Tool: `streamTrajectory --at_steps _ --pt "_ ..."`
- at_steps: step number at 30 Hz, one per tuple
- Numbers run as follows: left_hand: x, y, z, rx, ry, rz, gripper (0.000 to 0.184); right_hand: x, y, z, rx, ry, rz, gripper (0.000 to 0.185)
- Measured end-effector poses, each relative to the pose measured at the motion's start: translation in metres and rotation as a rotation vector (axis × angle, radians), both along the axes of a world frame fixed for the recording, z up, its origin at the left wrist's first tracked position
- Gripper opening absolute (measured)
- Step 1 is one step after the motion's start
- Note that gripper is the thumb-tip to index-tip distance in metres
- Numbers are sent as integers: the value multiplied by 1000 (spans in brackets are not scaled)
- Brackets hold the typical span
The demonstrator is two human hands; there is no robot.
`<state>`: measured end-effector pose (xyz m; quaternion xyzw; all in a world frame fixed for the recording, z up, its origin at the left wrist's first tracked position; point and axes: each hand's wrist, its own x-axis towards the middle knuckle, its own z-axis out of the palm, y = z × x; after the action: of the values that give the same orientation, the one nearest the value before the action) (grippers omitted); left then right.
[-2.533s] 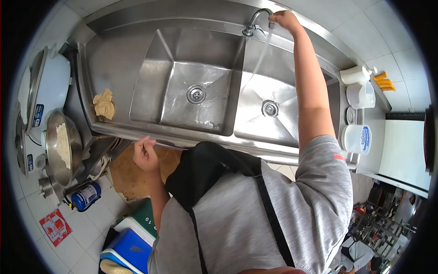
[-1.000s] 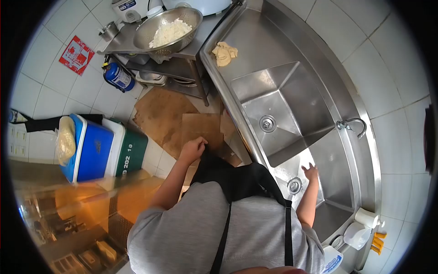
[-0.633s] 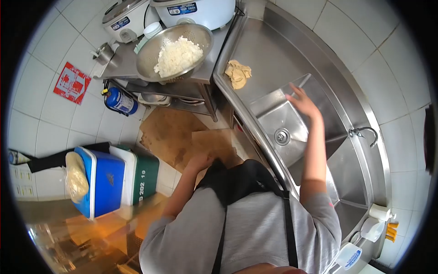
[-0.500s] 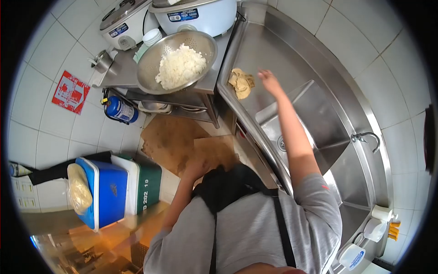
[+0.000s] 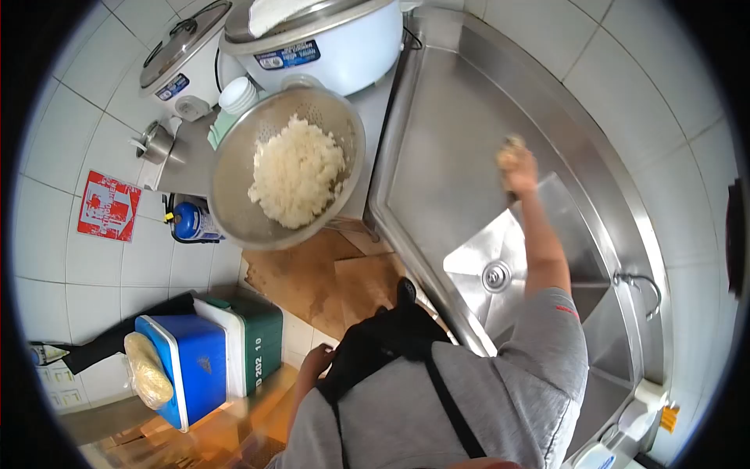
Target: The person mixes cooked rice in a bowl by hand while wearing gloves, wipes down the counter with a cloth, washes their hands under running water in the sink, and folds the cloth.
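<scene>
My right hand [image 5: 520, 172] is closed on a crumpled tan cloth [image 5: 512, 153]. It presses the cloth on the steel counter [image 5: 437, 133], just beyond the corner of the sink basin [image 5: 469, 258]. The fingers are partly hidden, and the cloth is slightly blurred. Low beside the black apron [image 5: 383, 344], my left hand [image 5: 317, 361] hangs with its fingers loosely bent, and I see nothing in them.
A large steel colander [image 5: 226, 180] of cooked rice [image 5: 297, 172] stands on the left table, before two rice cookers [image 5: 344, 55]. A faucet [image 5: 644, 289] rises at the right. Cardboard [image 5: 305, 281] covers the floor, with cooler boxes [image 5: 187, 363] to the left.
The cloth lay by the counter's left edge with my right hand open beside it. Now that hand grips it, farther right. My left hand has moved down and left; the view has shifted.
</scene>
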<state>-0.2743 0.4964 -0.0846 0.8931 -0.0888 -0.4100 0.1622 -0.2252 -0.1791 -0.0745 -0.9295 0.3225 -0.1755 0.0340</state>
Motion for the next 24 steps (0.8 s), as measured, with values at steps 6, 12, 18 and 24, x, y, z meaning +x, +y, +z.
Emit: streamTrajectory --at_steps 6,12,18,24 --pt "27 -19 40 -111 -41 227 33 72 -78 -7 129 212 -199 47" --pt "114 -91 111 -1204 206 794 63 179 112 -1 -77 -36 360 47" --pt "170 -110 188 -1467 452 827 73 27 227 43 280 -49 794 61" --pt "205 -108 178 -1389 516 937 46 -52 190 -1 194 -189 328 44"
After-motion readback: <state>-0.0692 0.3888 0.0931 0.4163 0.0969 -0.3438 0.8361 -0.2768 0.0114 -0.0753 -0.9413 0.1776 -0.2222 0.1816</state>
